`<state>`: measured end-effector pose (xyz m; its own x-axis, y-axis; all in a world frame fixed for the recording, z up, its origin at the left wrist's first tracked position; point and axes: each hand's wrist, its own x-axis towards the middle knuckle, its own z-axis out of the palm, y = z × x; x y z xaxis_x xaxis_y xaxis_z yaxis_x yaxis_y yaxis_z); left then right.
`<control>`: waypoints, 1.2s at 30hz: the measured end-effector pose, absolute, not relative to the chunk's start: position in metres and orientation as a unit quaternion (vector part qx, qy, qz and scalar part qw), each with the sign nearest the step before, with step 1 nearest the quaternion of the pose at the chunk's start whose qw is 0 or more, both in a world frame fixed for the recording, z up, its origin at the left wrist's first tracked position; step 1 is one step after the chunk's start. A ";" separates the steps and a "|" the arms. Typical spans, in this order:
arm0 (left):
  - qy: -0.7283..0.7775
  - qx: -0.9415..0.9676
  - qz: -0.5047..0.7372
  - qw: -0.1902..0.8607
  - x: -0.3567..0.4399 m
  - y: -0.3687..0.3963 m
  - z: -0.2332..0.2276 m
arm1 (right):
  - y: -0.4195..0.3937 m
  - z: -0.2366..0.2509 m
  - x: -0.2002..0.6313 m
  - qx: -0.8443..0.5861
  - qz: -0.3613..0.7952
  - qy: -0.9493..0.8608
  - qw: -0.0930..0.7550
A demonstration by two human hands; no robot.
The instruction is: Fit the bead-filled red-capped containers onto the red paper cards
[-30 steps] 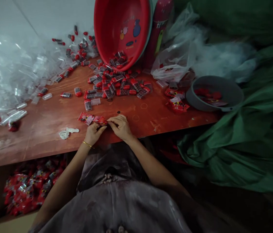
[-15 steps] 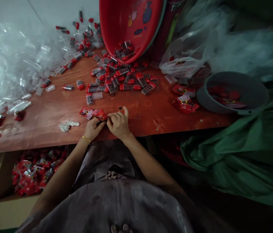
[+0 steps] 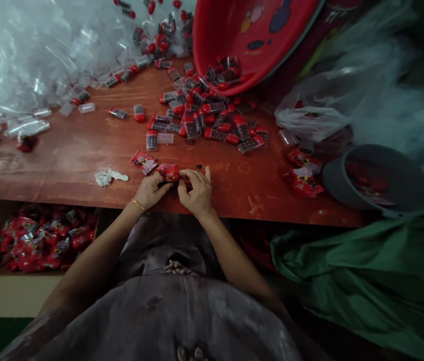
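- Both hands are at the near edge of the table, working on one small red packet.
- Left hand has its fingers pinched on the packet's near left side, so the packet sticks out just past the fingertips, away from the body.
- Right hand pinches the packet's right end, fingers curled in tight, index finger pointing up over the tabletop.
- The packet sits right between the two hands, low over the wood; can't tell if it's actually resting on it.
- Second packet lies flat just to the left of the held one, not touched by either hand.
- White scrap lies further left, well apart from the hands.
- Pile of red-capped vials is spread out beyond the hands, spilling from a tipped red basin.
- Grey bowl sits off to the right with red stuff in it.
- Box below the table on the left is full of red packets.
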<state>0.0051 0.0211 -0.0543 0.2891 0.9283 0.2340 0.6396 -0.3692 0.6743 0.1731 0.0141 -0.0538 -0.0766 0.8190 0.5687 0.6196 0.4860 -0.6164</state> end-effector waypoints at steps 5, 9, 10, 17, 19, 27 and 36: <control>0.501 0.779 0.310 0.214 0.005 0.021 -0.052 | 0.014 -0.056 0.171 -0.494 0.065 -0.746 0.442; 0.510 0.779 0.302 0.203 0.003 0.022 -0.054 | 0.014 -0.058 0.169 -0.489 0.031 -0.757 0.434; 0.513 0.779 0.300 0.200 0.003 0.022 -0.055 | 0.014 -0.058 0.170 -0.485 0.024 -0.759 0.433; 0.492 0.784 0.321 0.201 0.007 0.020 -0.052 | 0.021 -0.053 0.182 -0.421 0.031 -0.801 0.424; 0.486 0.784 0.327 0.207 0.007 0.020 -0.051 | 0.025 -0.049 0.187 -0.401 0.032 -0.816 0.415; 0.487 0.788 0.312 0.211 0.005 0.021 -0.054 | 0.043 -0.034 0.199 -0.332 0.042 -0.882 0.333; 0.477 0.775 0.334 0.247 0.009 0.022 -0.053 | 0.039 -0.038 0.189 -0.383 0.071 -0.851 0.354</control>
